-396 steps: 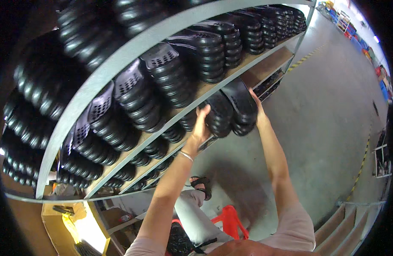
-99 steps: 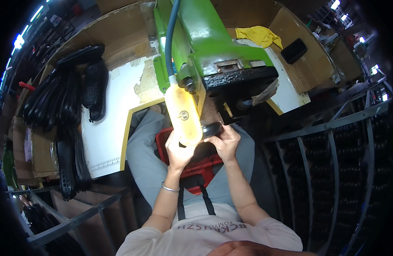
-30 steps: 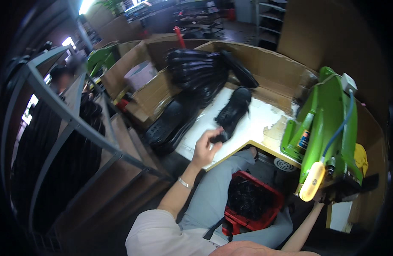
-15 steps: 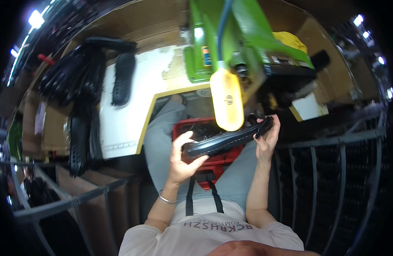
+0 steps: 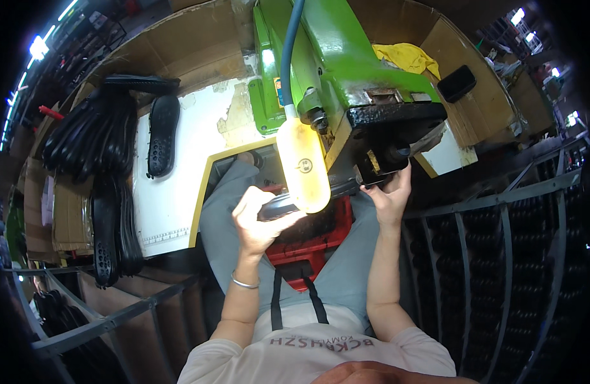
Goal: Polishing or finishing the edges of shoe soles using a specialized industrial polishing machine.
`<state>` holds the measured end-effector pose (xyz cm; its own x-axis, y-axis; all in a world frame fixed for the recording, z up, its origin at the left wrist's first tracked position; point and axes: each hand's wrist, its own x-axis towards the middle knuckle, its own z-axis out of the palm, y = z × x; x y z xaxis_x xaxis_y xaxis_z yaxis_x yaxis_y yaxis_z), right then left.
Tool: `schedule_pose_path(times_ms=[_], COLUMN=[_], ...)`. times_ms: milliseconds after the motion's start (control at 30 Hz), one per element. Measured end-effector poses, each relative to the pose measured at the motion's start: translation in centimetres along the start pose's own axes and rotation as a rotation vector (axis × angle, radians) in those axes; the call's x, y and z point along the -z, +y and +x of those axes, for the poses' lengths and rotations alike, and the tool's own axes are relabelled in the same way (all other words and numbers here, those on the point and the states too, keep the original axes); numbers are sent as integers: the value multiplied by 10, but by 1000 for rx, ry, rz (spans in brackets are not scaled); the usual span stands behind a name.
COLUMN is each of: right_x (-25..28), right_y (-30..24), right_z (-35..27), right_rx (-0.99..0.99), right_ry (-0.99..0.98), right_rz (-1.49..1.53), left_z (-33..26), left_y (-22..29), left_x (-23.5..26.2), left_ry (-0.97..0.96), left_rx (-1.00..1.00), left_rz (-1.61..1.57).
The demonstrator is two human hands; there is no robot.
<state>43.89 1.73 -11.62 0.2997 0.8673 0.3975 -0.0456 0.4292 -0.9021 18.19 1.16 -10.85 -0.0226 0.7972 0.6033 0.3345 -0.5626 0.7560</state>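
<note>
A black shoe sole (image 5: 343,187) spans the gap between my two hands, partly covered by a lit yellow-white lamp (image 5: 302,168). Its left end is gripped by my left hand (image 5: 256,221), thumb along the near side and fingers over the far side. My right hand (image 5: 392,197) holds the other end, right under the black head (image 5: 397,121) of a green machine (image 5: 346,51). That head and the fingers hide the sole's right end, so whether it touches the machine cannot be told.
Black soles are heaped (image 5: 93,131) on the left, with a single sole (image 5: 162,137) lying on the white tabletop (image 5: 173,211). A yellow cloth (image 5: 407,57) and a phone (image 5: 457,83) are at the back right. Metal racks (image 5: 493,256) flank me; a red container (image 5: 301,256) sits between my legs.
The sole and my right hand have come in under the machine head. My left hand has moved slightly left and up. The whole view has shifted, with the machine now further left.
</note>
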Motion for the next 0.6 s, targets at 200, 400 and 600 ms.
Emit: schedule_pose_path(times_ms=[200,400,600], right_x=[-33,-56,-77], right_y=[10,14,-1], right_z=[-15,-34,-40], right_rx=[51,95,279], right_ry=[10,41,8], right_rz=[-74,-205,-572], left_z=[-5,-28,-44], left_y=[-10,-43,-63], left_x=[36,57,64], left_ry=[-9,16,-198], left_rx=[75,177,223], left_rz=[71,-29,99])
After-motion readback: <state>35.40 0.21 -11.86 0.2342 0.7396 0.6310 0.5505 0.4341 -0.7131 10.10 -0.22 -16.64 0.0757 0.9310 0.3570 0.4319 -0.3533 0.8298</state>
